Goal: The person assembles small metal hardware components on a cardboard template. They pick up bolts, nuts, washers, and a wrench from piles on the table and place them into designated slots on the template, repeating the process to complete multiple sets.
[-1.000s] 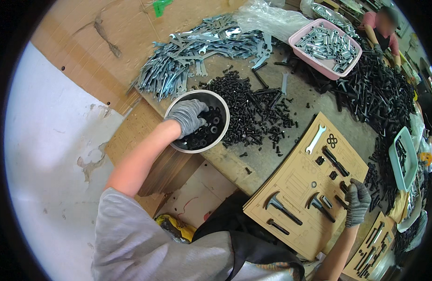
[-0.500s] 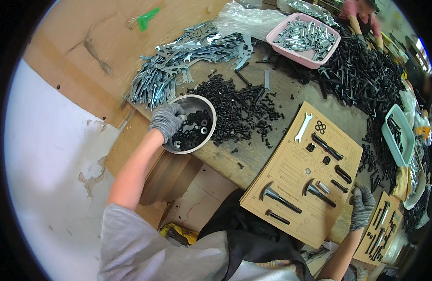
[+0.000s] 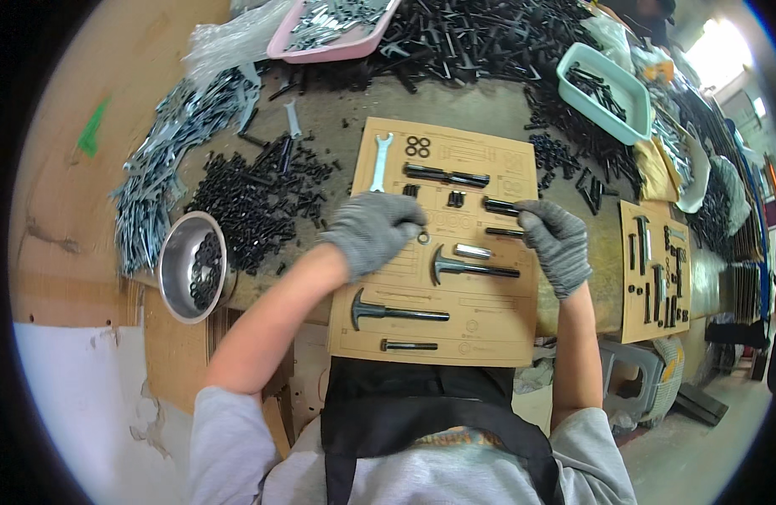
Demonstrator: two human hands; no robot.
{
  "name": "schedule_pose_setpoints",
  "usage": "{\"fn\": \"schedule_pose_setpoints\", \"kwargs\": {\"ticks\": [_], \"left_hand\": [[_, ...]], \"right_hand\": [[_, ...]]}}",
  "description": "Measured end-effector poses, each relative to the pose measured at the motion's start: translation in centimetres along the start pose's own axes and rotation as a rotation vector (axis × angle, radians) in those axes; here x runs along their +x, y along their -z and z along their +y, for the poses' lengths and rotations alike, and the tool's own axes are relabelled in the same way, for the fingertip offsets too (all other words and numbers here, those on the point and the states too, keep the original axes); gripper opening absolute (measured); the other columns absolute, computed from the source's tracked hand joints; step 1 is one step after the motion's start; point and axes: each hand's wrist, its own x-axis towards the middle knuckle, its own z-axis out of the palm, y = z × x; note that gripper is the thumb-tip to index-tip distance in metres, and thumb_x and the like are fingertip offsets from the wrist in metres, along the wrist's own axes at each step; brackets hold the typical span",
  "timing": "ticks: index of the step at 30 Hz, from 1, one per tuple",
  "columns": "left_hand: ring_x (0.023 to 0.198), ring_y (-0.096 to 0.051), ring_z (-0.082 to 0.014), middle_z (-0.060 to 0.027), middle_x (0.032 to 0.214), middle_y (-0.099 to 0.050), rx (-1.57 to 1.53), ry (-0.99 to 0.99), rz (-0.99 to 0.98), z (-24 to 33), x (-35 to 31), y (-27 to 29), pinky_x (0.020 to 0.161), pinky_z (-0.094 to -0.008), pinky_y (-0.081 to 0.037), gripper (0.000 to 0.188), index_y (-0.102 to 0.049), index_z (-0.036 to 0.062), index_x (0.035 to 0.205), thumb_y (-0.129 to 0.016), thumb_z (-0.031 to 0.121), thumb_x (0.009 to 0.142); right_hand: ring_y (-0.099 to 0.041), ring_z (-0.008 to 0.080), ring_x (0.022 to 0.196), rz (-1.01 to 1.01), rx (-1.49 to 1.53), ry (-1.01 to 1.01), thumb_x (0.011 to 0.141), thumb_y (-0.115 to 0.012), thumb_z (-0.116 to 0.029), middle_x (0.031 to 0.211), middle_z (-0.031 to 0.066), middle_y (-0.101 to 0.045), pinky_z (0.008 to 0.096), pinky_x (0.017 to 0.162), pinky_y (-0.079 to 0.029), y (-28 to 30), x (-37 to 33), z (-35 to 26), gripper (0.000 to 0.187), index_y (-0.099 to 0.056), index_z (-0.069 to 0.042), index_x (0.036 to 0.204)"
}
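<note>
In front of me lies a brown cardboard sheet (image 3: 497, 324) with printed outlines and metal parts laid on it. My left hand (image 3: 367, 233), in a grey knit glove, is over its left half with fingers pinched beside a small silver ring (image 3: 423, 238); anything between the fingertips is hidden. At the right edge my gloved right hand (image 3: 559, 246) has curled fingers at the end of a thick black bolt (image 3: 502, 206); its grip is partly hidden. Also on the sheet are a silver open-end wrench (image 3: 381, 162), black rings (image 3: 417, 146), a silver sleeve (image 3: 472, 252) and black hammer-shaped pieces (image 3: 400, 312).
A steel bowl (image 3: 176, 268) of black rings stands at the table's left edge. Behind it are piles of black bolts (image 3: 253, 206) and silver wrenches (image 3: 165, 172). Pink (image 3: 333, 55) and mint (image 3: 608, 126) trays sit farther back. Another filled sheet (image 3: 637, 321) lies right.
My left hand has left the bowl and come over the cardboard sheet. My right hand has moved from the sheet's edge to the black bolts. The view has turned right.
</note>
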Motion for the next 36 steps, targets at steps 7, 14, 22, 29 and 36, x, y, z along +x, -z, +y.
{"fn": "schedule_pose_setpoints", "kwargs": {"ticks": [7,14,22,29,36], "left_hand": [[0.094,-0.064,-0.0277,-0.0124,0.102,-0.067,0.058,0.041,-0.137,1.1,4.9,-4.5,0.088,-0.037,-0.049,0.027,-0.065,0.0059,0.108,-0.058,0.019,0.086],[0.094,-0.063,-0.0286,-0.0132,0.101,-0.066,0.312,0.156,0.451,-4.2,-6.3,7.5,0.087,-0.0371,-0.048,0.019,-0.067,0.0064,0.099,-0.061,0.013,0.083],[0.085,-0.064,-0.033,-0.0196,0.094,-0.067,0.427,0.805,0.054,-14.3,-20.3,10.6,0.078,-0.0373,-0.049,0.027,-0.065,0.0027,0.097,-0.068,0.02,0.077],[0.081,-0.064,-0.0291,-0.0178,0.088,-0.068,0.349,0.734,0.051,-15.4,-20.8,11.7,0.077,-0.0351,-0.049,0.019,-0.068,0.0005,0.091,-0.064,0.014,0.079],[0.094,-0.064,-0.0301,-0.0178,0.101,-0.067,0.333,0.619,0.398,-12.8,-18.6,12.3,0.088,-0.0363,-0.047,0.023,-0.069,0.0048,0.104,-0.061,0.016,0.086]], "right_hand": [[-0.058,0.0082,0.067,0.019,0.018,-0.099,0.085,-0.067,-0.008,0.079,0.0065,-0.069,0.0239,0.061,-0.05,0.5,-1.3,-0.3,0.013,-0.07,-0.002,0.096],[-0.061,0.0127,0.067,0.029,-0.187,0.008,0.084,-0.067,-0.01,0.081,0.0074,-0.069,0.0271,0.063,-0.05,2.4,-2.9,1.1,0.014,-0.07,-0.003,0.096],[-0.056,0.0065,0.066,0.028,0.025,-0.127,0.087,-0.065,-0.01,0.076,0.0001,-0.066,0.0227,0.062,-0.048,1.7,-1.6,1.0,0.015,-0.071,-0.004,0.099],[-0.057,0.0074,0.066,-0.077,-0.118,0.055,0.085,-0.066,-0.008,0.076,0.0038,-0.066,0.0236,0.062,-0.048,-0.4,-0.8,-0.2,0.015,-0.07,-0.003,0.099],[-0.066,0.019,0.074,-0.035,-0.344,0.142,0.085,-0.066,-0.011,0.083,0.0116,-0.069,0.03,0.067,-0.052,0.3,-0.9,-0.5,0.013,-0.07,-0.004,0.095]]}}
